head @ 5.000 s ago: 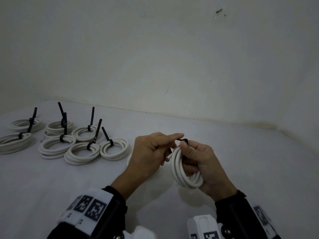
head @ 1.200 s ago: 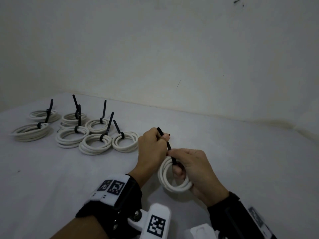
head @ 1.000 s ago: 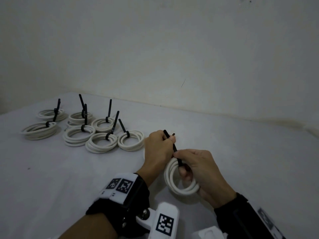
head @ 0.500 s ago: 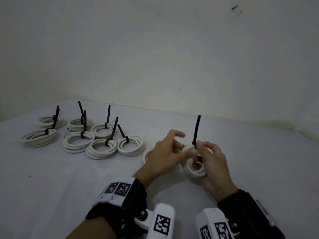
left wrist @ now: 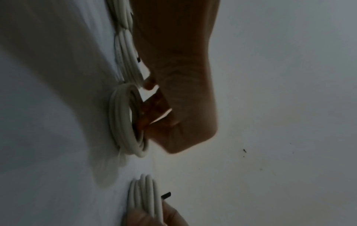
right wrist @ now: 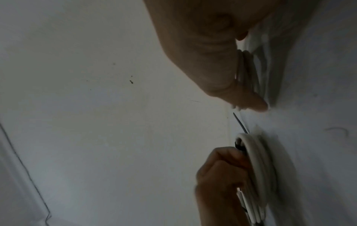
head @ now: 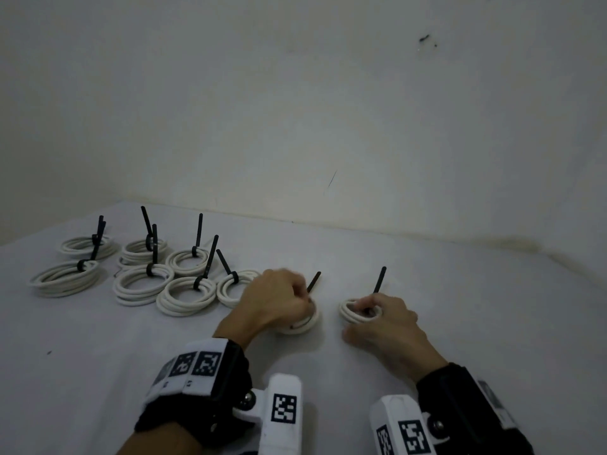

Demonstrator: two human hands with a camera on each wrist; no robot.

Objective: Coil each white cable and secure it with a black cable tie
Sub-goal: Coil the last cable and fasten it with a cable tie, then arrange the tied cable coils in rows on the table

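Two small white cable coils lie on the white table, each with a black tie tail sticking up. My left hand (head: 295, 302) is curled over the left coil (head: 303, 325), fingers beside its tie (head: 313, 281). In the right wrist view that hand (right wrist: 222, 168) grips the coil (right wrist: 262, 165) at the tie head. My right hand (head: 371, 311) holds the right coil (head: 349, 311) down on the table, fingers around the base of its tie (head: 380, 279). The left wrist view shows my fingers (left wrist: 150, 119) inside the coil (left wrist: 119, 119).
Several tied white coils (head: 184, 295) with upright black tie tails sit in rows at the left of the table. A bare wall (head: 328, 126) rises behind the table's far edge. The tabletop (head: 460, 307) to the right is plain white.
Both hands were together at one raised coil. The right hand has lowered that coil onto the table, and the left hand has moved left onto a second coil.
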